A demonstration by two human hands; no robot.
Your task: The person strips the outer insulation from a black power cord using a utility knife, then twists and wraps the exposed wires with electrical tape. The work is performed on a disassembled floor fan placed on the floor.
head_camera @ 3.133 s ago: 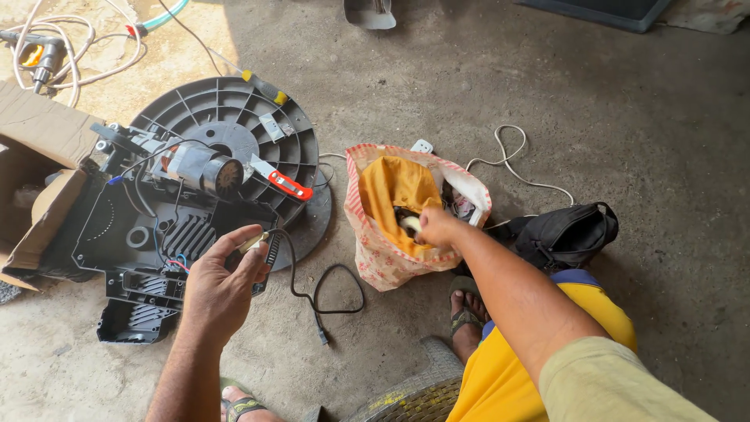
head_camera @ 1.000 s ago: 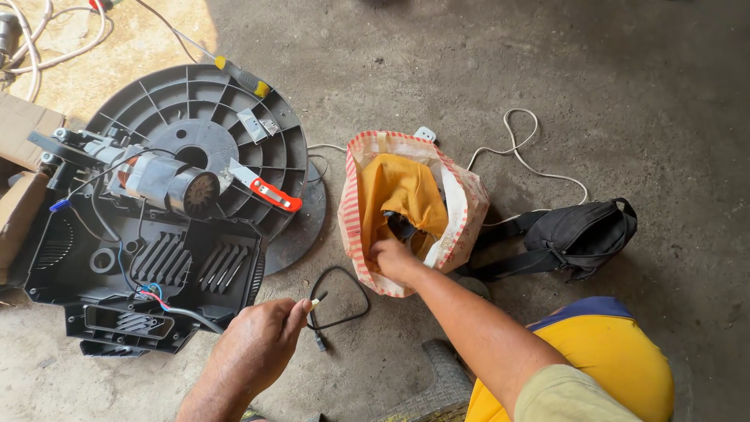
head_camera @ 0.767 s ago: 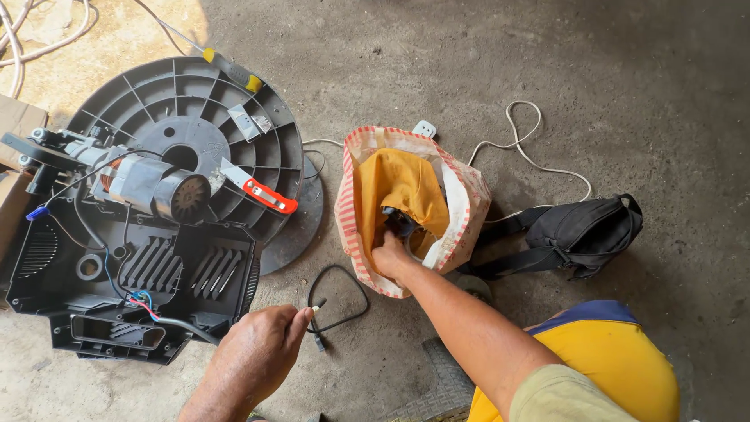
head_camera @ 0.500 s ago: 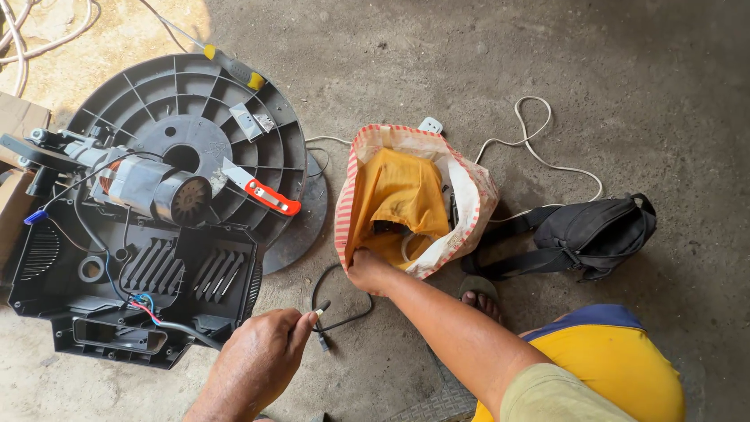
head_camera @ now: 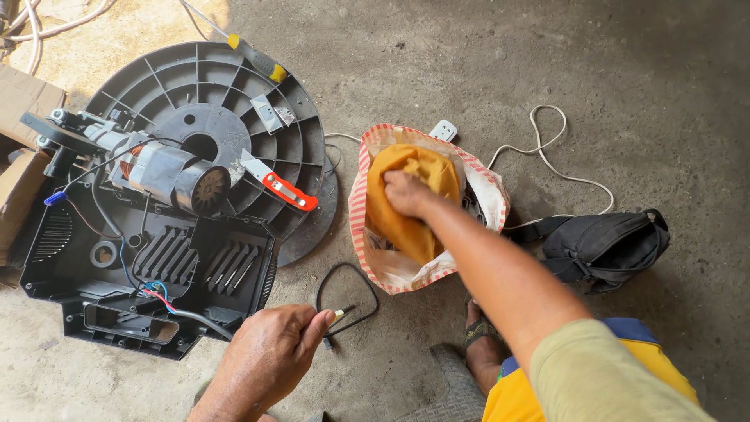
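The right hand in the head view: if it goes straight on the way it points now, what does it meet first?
The right hand already rests on the yellow cloth in the striped bag, so the cloth comes first; what lies under it is hidden.

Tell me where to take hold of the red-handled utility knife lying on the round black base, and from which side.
Grip the red handle of the utility knife from above, fingers across its width. It lies flat on the base; the metal blade end points up-left, so approach from the lower right.

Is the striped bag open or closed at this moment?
Open. The bag's mouth gapes, an orange cloth shows inside, and the right hand rests on that cloth.
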